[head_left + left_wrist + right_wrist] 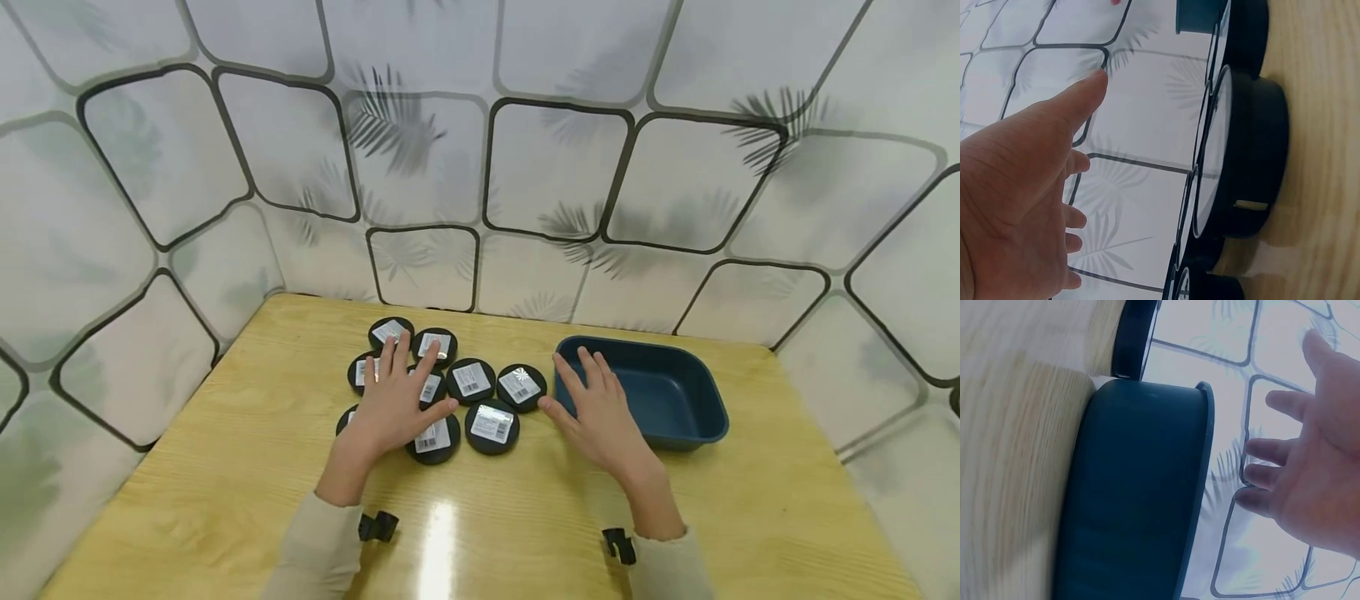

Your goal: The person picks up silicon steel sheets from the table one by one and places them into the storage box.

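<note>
Several flat, round black containers with white barcode labels sit grouped on the table, among them a front one (492, 427) and a middle one (471, 381). Over the left part of the group hovers my left hand (390, 408), fingers spread, hiding some labels. The left wrist view shows this hand apart from the thick side of a black container (1254, 156). My right hand (603, 421) is held above the near left rim of a dark blue plastic bin (652, 387). Its fingers are spread and hold nothing; in the right wrist view a gap separates them from the bin (1135, 487).
The bin stands at the right on a light wooden table (225, 467). Behind the table's back edge hangs a patterned fabric wall (420, 267), which also closes in both sides. A black clip-like piece (378, 527) shows at the left wrist, another (618, 546) at the right.
</note>
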`<state>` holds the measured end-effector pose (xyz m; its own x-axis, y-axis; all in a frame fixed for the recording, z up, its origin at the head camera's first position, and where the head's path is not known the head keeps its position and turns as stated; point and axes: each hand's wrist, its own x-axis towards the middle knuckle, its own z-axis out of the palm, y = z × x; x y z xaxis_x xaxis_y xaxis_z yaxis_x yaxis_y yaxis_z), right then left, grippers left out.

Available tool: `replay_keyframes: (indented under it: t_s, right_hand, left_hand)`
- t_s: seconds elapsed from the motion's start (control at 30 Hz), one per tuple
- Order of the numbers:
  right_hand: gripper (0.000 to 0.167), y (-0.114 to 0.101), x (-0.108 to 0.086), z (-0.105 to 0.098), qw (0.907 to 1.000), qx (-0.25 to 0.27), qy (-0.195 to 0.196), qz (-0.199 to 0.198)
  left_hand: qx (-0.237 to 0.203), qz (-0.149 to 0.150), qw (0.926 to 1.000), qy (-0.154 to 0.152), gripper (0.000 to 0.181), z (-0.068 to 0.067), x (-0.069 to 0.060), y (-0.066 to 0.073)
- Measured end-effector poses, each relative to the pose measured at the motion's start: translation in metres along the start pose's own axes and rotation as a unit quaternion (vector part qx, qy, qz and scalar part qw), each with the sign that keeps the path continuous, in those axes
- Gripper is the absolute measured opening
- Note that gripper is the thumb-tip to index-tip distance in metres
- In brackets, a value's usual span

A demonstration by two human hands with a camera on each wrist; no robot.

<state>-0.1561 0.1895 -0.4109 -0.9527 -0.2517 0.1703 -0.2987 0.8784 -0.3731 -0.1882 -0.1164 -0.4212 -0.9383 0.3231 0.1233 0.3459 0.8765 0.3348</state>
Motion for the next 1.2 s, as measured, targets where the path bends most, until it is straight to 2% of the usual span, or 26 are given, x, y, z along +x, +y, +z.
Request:
replay_keyframes:
  t_s: [0.13, 0.4, 0.53, 0.6, 0.77, 0.83, 1.07, 1.2]
  right_hand:
    - [0.068, -0.003, -0.004, -0.006, 0.9996, 0.011, 0.024, -0.006]
    - [0.064, -0.005, -0.012, -0.005, 0.9972, 0.06, 0.044, -0.013]
    - [0.06, -0.001, -0.013, -0.011, 0.996, 0.059, 0.065, -0.017]
    - [0.059, 0.003, -0.014, -0.015, 0.9958, 0.056, 0.07, -0.017]
    - [0.057, 0.015, -0.021, -0.02, 0.9966, 0.045, 0.067, -0.017]
    - [0.056, 0.021, -0.025, -0.021, 0.9966, 0.042, 0.069, -0.018]
    - [0.05, 0.045, -0.045, -0.026, 0.9948, 0.038, 0.093, -0.021]
    - [0.048, 0.061, -0.056, -0.037, 0.9959, 0.035, 0.083, -0.002]
  left_hand:
    - [-0.004, 0.005, 1.0, -0.006, 0.088, -0.001, -0.004, 0.001]
    - [0.007, 0.008, 0.9994, -0.034, 0.07, 0.001, -0.02, -0.007]
    - [0.009, 0.021, 0.9988, -0.042, 0.059, 0.002, -0.024, -0.006]
    - [0.003, 0.024, 0.9982, -0.055, 0.054, 0.002, -0.023, -0.004]
    - [-0.002, -0.003, 0.9947, -0.103, 0.055, 0.005, -0.021, 0.001]
    - [-0.003, -0.013, 0.9935, -0.113, 0.058, 0.007, -0.022, 0.002]
    - [0.014, -0.004, 0.9947, -0.102, 0.061, 0.008, -0.023, 0.005]
    - [0.024, 0.005, 0.9955, -0.091, 0.062, 0.009, -0.024, 0.01]
